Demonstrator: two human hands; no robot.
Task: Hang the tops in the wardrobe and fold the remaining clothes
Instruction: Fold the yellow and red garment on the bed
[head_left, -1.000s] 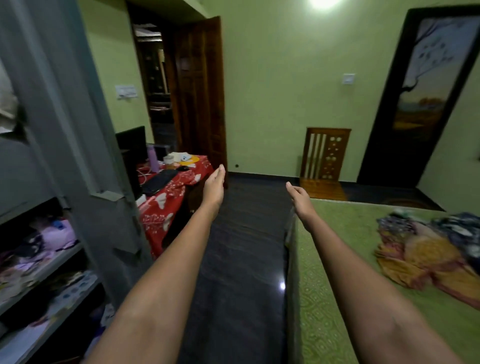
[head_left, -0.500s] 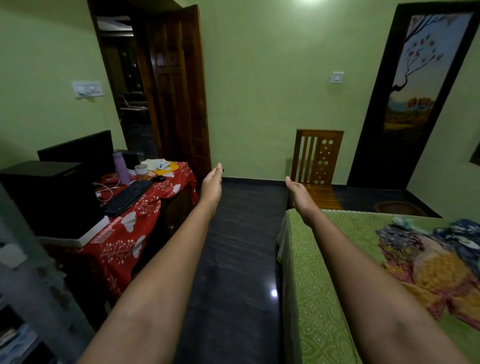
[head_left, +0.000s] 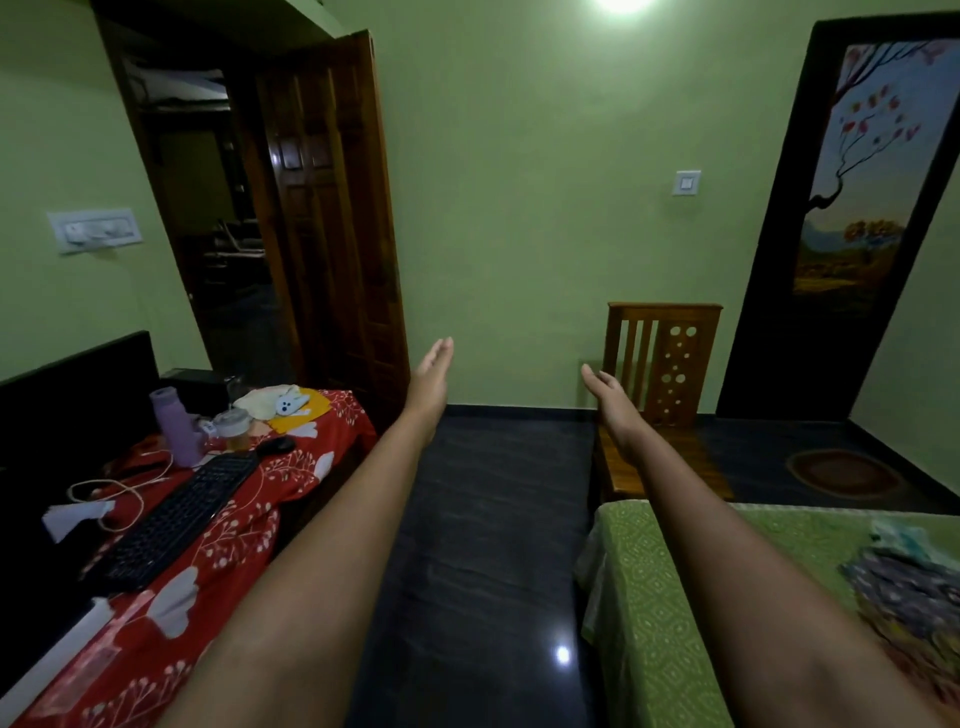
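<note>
Both my arms stretch straight ahead over the dark floor. My left hand (head_left: 430, 376) is flat with straight fingers and holds nothing. My right hand (head_left: 608, 397) is also flat and empty, just left of the wooden chair. A pile of patterned clothes (head_left: 906, 587) lies on the green bedspread (head_left: 660, 623) at the lower right, partly cut off by the frame edge and well behind my right hand. The wardrobe is out of view.
A desk under a red floral cloth (head_left: 249, 525) at the left carries a black keyboard (head_left: 176, 519), a purple bottle (head_left: 174, 426) and cables. A wooden chair (head_left: 662, 364) stands by the far wall. An open wooden door (head_left: 332, 218) leads out.
The view has swung right, away from the wardrobe shelves, which have left the frame. Both hands stay outstretched and empty. More of the desk and doorway now shows.
</note>
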